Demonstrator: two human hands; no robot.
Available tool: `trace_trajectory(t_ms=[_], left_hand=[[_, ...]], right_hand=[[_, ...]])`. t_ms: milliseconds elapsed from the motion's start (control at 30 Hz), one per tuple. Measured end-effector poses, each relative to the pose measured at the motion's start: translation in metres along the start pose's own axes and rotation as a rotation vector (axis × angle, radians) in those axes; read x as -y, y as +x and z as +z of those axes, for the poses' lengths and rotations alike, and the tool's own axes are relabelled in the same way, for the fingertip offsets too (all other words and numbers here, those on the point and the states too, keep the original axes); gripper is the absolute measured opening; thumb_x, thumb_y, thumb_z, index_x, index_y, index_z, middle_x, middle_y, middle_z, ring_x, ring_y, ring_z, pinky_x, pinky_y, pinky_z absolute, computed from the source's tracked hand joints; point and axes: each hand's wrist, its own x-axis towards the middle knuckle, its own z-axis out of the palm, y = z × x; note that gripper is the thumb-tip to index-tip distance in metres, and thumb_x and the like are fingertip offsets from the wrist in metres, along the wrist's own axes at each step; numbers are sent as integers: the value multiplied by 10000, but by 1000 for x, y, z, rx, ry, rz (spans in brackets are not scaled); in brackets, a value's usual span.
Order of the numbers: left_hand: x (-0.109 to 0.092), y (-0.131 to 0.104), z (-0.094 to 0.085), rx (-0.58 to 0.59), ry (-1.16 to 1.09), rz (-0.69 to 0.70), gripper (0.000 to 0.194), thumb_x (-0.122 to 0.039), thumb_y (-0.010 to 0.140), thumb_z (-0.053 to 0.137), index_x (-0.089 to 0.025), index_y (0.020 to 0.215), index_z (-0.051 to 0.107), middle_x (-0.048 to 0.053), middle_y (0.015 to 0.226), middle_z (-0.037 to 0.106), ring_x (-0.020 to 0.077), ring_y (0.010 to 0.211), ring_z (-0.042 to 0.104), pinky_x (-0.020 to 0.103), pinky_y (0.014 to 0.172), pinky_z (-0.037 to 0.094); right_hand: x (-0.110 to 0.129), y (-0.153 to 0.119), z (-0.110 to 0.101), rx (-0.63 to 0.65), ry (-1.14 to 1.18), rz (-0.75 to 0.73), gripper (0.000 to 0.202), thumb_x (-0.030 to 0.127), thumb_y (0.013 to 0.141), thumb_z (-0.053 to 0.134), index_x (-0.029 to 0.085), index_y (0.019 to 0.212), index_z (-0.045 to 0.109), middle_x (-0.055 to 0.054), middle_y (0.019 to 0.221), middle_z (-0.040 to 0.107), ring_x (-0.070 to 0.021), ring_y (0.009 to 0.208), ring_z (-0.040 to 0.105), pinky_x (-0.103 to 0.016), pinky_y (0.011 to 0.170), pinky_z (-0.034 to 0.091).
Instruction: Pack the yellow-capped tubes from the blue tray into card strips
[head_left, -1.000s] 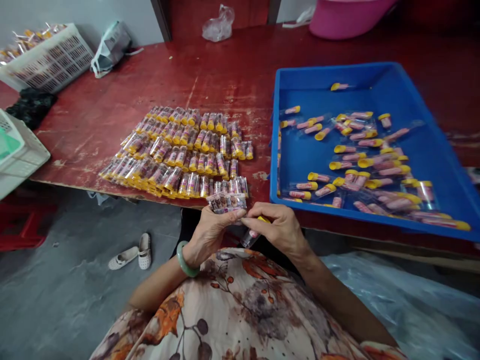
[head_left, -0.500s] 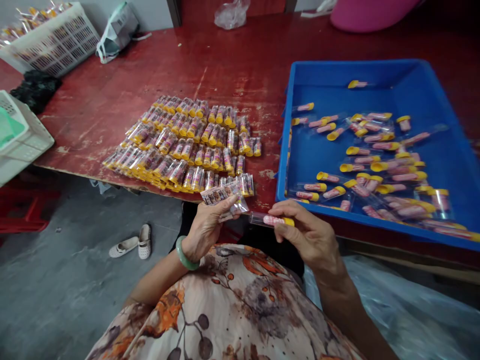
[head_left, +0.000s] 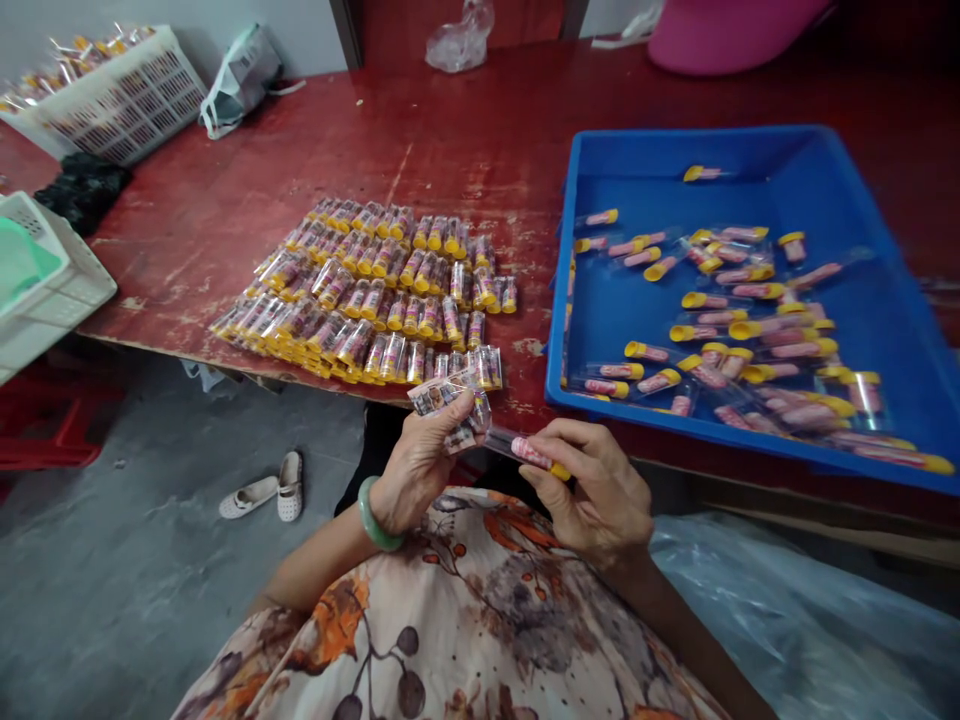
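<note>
My left hand point(head_left: 424, 455), with a green bangle at the wrist, is closed on printed cards point(head_left: 436, 398), its thumb on top. Between the thumb and fingers of my right hand point(head_left: 592, 490) is a clear tube point(head_left: 531, 452) with pink contents and a yellow cap; its clear end points left, close to the left fingers. Beyond the left hand, rows of capped tubes point(head_left: 360, 290) stand and lean together near the table edge. More pink tubes with yellow caps lie loose in a blue tray point(head_left: 637, 190) on the right.
The red table point(head_left: 510, 120) also bears a white basket of tubes point(head_left: 142, 95), a grey bag point(head_left: 244, 80), a clear plastic bag point(head_left: 459, 40) and a pink container point(head_left: 727, 35). At the left edge is another white basket point(head_left: 67, 290). White shoes point(head_left: 289, 486) lie on the floor.
My right hand has moved left and slightly down, bringing the tube closer to my left hand. The view has shifted slightly.
</note>
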Motion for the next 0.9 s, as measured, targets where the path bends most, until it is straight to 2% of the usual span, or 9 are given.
trace_trajectory(t_ms=[133,233,433,533,600,700,767,833,900], left_hand=[[1,-3,1,29,-38,-6,340,-322,699,867,-146,955,729,31,926,734,127,753,679,252,737,570],[1,-4,-1,12,-27,-33,322,-322,678,880,-143,897,727,22,869,728,116,716,674,224,679,570],[5,0,-6,41,5,-54,322,-328,663,888,-130,847,713,22,796,710,127,667,669,240,623,586],[8,1,-5,23,24,-11,383,-360,620,908,-119,844,712,29,773,711,135,631,658,263,612,580],[9,2,-3,-7,28,21,428,-378,568,929,-114,824,710,28,748,707,135,606,645,269,607,564],[9,2,-2,-13,24,60,451,-338,492,959,-111,793,712,23,747,708,125,617,633,259,634,539],[9,2,-2,9,23,52,432,-296,471,966,-110,764,709,19,740,705,116,624,619,246,639,519],[8,3,-3,26,10,26,408,-281,480,963,-115,751,706,9,715,694,106,607,602,232,612,496],[6,4,-5,31,-19,26,399,-293,509,954,-125,781,716,6,729,700,109,621,611,232,623,500]], right_hand=[[-2,-5,1,27,-107,-91,390,144,873,663,263,1240,603,-52,1017,663,-168,870,650,-290,727,556],[-3,-4,3,6,-222,-136,416,145,879,667,267,1266,576,-55,1014,664,-163,863,647,-285,733,561],[2,-1,8,-30,-427,-301,406,142,816,763,172,1185,595,-88,962,694,-174,841,681,-280,753,578],[6,-4,14,-100,-406,-279,360,159,817,772,207,1129,600,-51,939,714,-170,842,706,-272,756,582],[7,-6,21,-142,-408,-249,359,185,817,781,186,1123,593,-50,916,723,-161,825,716,-250,744,576],[4,-8,34,-174,-453,-254,428,220,795,811,150,1150,582,-67,904,731,-154,810,719,-229,736,569],[0,-6,41,-209,-451,-260,441,210,803,800,174,1182,577,-62,919,728,-155,811,718,-231,724,568],[-3,0,42,-181,-343,-237,429,214,833,767,199,1215,574,-77,978,715,-178,873,717,-256,733,578],[-5,7,37,-40,-126,-181,374,238,880,703,200,1230,579,-111,1078,690,-215,986,701,-306,781,596]])
